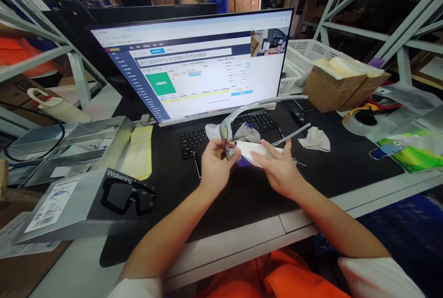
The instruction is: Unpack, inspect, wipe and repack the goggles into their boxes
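Observation:
Over the dark desk mat, my left hand [217, 162] pinches one end of a pair of glasses [263, 103] with clear grey temples. The temples point away to the right. My right hand [281, 166] presses a white wipe [249, 152] against the front of the glasses, its fingers partly spread over it. A bit of purple shows below the wipe; I cannot tell whether it is the lens. Behind the hands, a grey crumpled cloth or bag [246, 133] lies against the keyboard [189, 143].
A monitor [207, 76] stands behind the keyboard. At left are a grey "Wakening" box [86, 210], a yellow label sheet [138, 152] and grey trays [86, 146]. Rightward lie a crumpled tissue [314, 140], a mouse [297, 116], a tape roll [362, 120] and a green packet [415, 150].

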`<action>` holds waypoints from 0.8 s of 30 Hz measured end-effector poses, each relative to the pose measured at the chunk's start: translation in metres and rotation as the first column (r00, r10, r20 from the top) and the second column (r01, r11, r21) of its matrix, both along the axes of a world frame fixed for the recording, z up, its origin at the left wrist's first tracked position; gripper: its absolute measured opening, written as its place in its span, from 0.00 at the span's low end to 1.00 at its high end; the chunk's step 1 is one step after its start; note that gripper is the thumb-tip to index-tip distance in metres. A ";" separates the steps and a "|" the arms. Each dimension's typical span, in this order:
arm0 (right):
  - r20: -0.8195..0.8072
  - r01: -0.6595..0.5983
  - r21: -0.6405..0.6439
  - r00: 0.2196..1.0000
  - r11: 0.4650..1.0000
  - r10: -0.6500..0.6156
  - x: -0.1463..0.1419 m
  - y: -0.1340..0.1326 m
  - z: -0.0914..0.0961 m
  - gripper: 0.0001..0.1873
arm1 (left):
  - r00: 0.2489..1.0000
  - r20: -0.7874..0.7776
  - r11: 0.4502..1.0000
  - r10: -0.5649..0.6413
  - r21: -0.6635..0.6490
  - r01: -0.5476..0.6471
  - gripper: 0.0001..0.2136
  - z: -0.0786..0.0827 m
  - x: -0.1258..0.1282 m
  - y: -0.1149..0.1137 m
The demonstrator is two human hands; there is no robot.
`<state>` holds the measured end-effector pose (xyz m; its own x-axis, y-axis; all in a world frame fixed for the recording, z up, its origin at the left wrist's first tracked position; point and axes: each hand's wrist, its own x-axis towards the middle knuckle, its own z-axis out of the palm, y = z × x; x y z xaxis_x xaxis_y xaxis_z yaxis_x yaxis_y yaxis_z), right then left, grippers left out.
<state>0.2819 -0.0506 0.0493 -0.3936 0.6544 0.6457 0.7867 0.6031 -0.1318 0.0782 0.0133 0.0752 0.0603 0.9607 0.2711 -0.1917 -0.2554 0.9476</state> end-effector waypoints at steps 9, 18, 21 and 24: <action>-0.520 0.167 0.092 0.849 0.982 -0.096 0.013 0.006 -0.001 0.22 | 0.990 0.136 0.965 0.028 0.255 -0.062 0.19 -0.008 -0.010 0.016; -0.953 -0.118 -0.147 0.284 0.982 -0.109 0.004 0.007 0.005 0.11 | 0.979 -0.030 0.902 -0.200 0.385 0.196 0.16 -0.007 -0.004 -0.005; -0.925 -0.094 -0.226 0.334 0.970 -0.183 0.009 0.007 0.006 0.12 | 0.929 -0.014 0.889 -0.371 0.284 0.359 0.16 -0.011 0.001 -0.012; -0.879 0.028 -0.338 0.348 0.941 -0.326 0.018 0.009 0.008 0.12 | 0.884 0.035 0.877 -0.466 0.145 0.457 0.18 -0.017 0.006 -0.017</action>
<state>0.2994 -0.0417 0.0577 0.4868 0.8037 0.3422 0.1668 0.2990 -0.9396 0.0838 -0.0037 0.0587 0.4657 0.7844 0.4097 -0.3798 -0.2410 0.8931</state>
